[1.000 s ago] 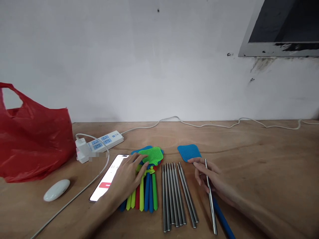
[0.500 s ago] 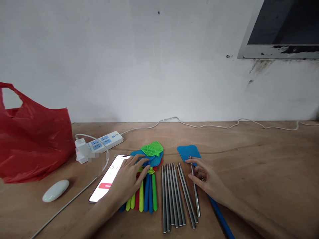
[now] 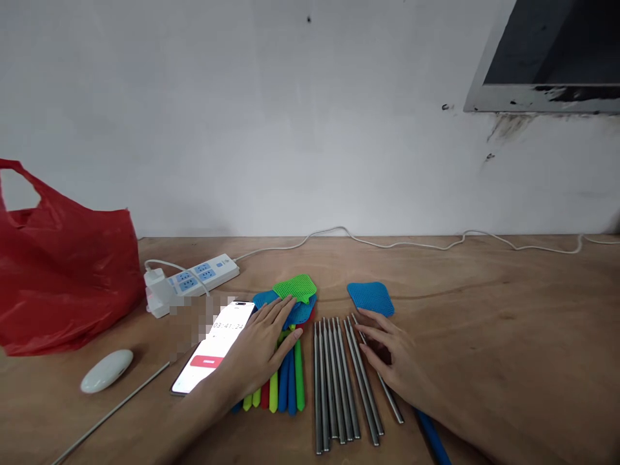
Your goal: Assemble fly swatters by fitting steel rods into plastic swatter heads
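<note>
My left hand (image 3: 264,339) lies with outstretched fingers on a pile of colourful plastic fly swatters, partly covering their middles. A green mesh head (image 3: 296,287) tops the pile, and several blue, yellow, red and green handles (image 3: 283,387) point towards me. My right hand (image 3: 394,355) is over the rightmost metal rod (image 3: 387,391), fingers apart, fingertips close to its upper part; whether they touch it is unclear. Several more metal rods (image 3: 334,387) lie side by side between my hands. A blue swatter head (image 3: 372,297) shows beyond my right hand, and a blue handle (image 3: 433,439) below it.
A lit phone (image 3: 217,345) lies beside my left wrist. Further left are a white oval case (image 3: 107,371), a power strip (image 3: 208,274) with a plugged-in charger (image 3: 159,287), and a red plastic bag (image 3: 68,278). A white cable (image 3: 402,244) runs along the wall.
The rightmost rod, earlier between my right fingers, now lies slanted with its top nearer the other rods. My right fingers have spread. My left hand has flattened slightly on the swatters.
</note>
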`<state>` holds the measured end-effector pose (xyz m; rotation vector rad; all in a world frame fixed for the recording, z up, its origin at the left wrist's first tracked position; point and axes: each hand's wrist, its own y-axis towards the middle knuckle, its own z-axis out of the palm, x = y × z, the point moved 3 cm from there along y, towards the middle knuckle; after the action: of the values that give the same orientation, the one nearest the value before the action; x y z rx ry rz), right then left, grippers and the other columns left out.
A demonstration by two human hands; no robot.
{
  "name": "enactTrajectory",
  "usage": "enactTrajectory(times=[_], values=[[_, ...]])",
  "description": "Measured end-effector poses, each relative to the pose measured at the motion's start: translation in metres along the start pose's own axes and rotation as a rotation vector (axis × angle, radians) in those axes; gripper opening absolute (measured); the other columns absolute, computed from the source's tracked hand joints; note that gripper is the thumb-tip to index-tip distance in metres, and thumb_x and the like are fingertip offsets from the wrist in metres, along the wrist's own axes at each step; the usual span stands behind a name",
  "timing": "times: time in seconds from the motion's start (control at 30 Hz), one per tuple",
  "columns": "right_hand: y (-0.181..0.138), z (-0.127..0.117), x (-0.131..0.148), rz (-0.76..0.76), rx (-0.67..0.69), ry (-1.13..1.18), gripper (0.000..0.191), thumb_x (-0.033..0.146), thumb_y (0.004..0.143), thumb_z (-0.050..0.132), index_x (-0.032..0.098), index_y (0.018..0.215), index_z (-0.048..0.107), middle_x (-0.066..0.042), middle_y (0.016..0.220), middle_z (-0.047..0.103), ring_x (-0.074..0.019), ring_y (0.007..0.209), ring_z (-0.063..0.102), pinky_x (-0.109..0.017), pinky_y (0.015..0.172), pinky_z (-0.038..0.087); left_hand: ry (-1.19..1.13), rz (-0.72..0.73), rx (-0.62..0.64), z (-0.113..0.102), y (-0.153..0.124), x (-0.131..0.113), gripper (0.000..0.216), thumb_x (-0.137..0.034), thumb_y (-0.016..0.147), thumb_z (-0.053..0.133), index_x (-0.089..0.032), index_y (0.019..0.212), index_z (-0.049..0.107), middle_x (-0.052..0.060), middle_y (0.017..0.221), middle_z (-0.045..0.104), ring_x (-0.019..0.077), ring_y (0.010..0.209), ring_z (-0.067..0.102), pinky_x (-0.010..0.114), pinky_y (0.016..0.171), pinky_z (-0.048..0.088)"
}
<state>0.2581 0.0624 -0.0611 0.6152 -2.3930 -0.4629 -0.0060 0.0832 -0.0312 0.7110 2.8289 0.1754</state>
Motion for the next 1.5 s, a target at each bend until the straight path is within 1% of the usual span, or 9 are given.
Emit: enactTrajectory(times=[0.07, 0.13, 0.37, 0.53, 0.67, 0.8, 1.0, 1.23, 1.5], values=[[0.0, 0.0, 0.002, -0.02, 0.0, 0.006, 0.03, 0.019, 0.092, 0.049, 0.019, 0.114, 0.069, -0.014, 0.135, 0.061, -0.0295, 0.121, 0.061, -0.047, 0.099, 0.053, 0.014, 0.007, 0.03, 0.0, 0.002, 0.002, 0.065, -0.055, 0.103, 0.03, -0.014, 0.154, 0.029, 0.012, 0.156, 0.039, 0.0317, 0.145, 0.032, 0.056, 0.116, 0.032], [0.0, 0.0, 0.003, -0.025, -0.006, 0.018, 0.031, 0.017, 0.09, 0.05, 0.018, 0.114, 0.069, -0.015, 0.132, 0.062, -0.0285, 0.12, 0.062, -0.046, 0.099, 0.053, 0.023, 0.03, 0.042, -0.001, 0.003, 0.002, 0.066, -0.056, 0.103, 0.03, -0.013, 0.153, 0.03, 0.013, 0.155, 0.041, 0.033, 0.144, 0.034, 0.057, 0.115, 0.033], [0.0, -0.002, 0.006, -0.04, 0.012, 0.132, 0.026, 0.014, 0.092, 0.048, 0.022, 0.105, 0.069, -0.01, 0.117, 0.066, -0.0209, 0.099, 0.068, -0.033, 0.081, 0.057, 0.025, 0.09, -0.021, -0.012, 0.004, -0.003, 0.053, -0.051, 0.102, 0.038, -0.016, 0.141, 0.048, 0.014, 0.139, 0.057, 0.0335, 0.126, 0.055, 0.054, 0.1, 0.049], [0.004, -0.008, 0.007, -0.063, 0.006, 0.117, 0.024, 0.015, 0.094, 0.048, 0.024, 0.104, 0.067, -0.007, 0.107, 0.066, -0.0205, 0.098, 0.066, -0.035, 0.085, 0.053, -0.006, 0.114, -0.013, -0.01, 0.001, -0.002, 0.049, -0.05, 0.101, 0.042, -0.019, 0.139, 0.051, 0.013, 0.136, 0.056, 0.0335, 0.124, 0.055, 0.054, 0.099, 0.051], [0.006, -0.015, 0.004, -0.024, -0.028, -0.014, 0.02, 0.017, 0.094, 0.046, 0.024, 0.098, 0.065, -0.005, 0.096, 0.065, -0.02, 0.087, 0.065, -0.034, 0.077, 0.051, -0.039, 0.139, -0.065, -0.011, -0.002, -0.003, 0.043, -0.046, 0.101, 0.044, -0.021, 0.134, 0.055, 0.011, 0.131, 0.058, 0.0316, 0.12, 0.057, 0.051, 0.098, 0.052], [0.008, -0.02, -0.005, 0.075, -0.059, -0.211, 0.014, 0.018, 0.09, 0.048, 0.023, 0.092, 0.061, -0.004, 0.084, 0.064, -0.0209, 0.074, 0.065, -0.032, 0.065, 0.045, -0.043, 0.156, -0.094, -0.013, -0.006, -0.002, 0.042, -0.047, 0.101, 0.044, -0.023, 0.134, 0.055, 0.01, 0.135, 0.057, 0.0316, 0.122, 0.056, 0.05, 0.098, 0.052], [0.006, -0.021, -0.018, 0.23, 0.023, -0.431, 0.011, 0.023, 0.087, 0.05, 0.022, 0.098, 0.054, -0.002, 0.077, 0.067, -0.0237, 0.063, 0.065, -0.03, 0.054, 0.03, -0.043, 0.162, -0.096, -0.013, -0.009, 0.001, 0.044, -0.048, 0.102, 0.042, -0.021, 0.134, 0.054, 0.011, 0.136, 0.058, 0.0307, 0.124, 0.055, 0.05, 0.102, 0.049], [0.006, -0.016, -0.024, 0.231, 0.108, -0.342, 0.022, 0.016, 0.082, 0.049, 0.023, 0.103, 0.051, 0.002, 0.066, 0.06, -0.0202, 0.056, 0.058, -0.028, 0.052, 0.023, -0.023, 0.17, -0.121, -0.014, -0.008, -0.002, 0.044, -0.049, 0.102, 0.041, -0.022, 0.135, 0.053, 0.01, 0.133, 0.059, 0.0317, 0.121, 0.056, 0.053, 0.102, 0.047], [0.007, -0.016, -0.022, 0.184, 0.025, -0.19, 0.022, 0.013, 0.078, 0.048, 0.025, 0.096, 0.054, 0.006, 0.057, 0.048, -0.0178, 0.053, 0.053, -0.028, 0.054, 0.031, -0.006, 0.151, -0.088, -0.015, -0.01, -0.002, 0.048, -0.05, 0.102, 0.04, -0.021, 0.14, 0.05, 0.011, 0.135, 0.057, 0.0328, 0.123, 0.053, 0.056, 0.103, 0.043]])
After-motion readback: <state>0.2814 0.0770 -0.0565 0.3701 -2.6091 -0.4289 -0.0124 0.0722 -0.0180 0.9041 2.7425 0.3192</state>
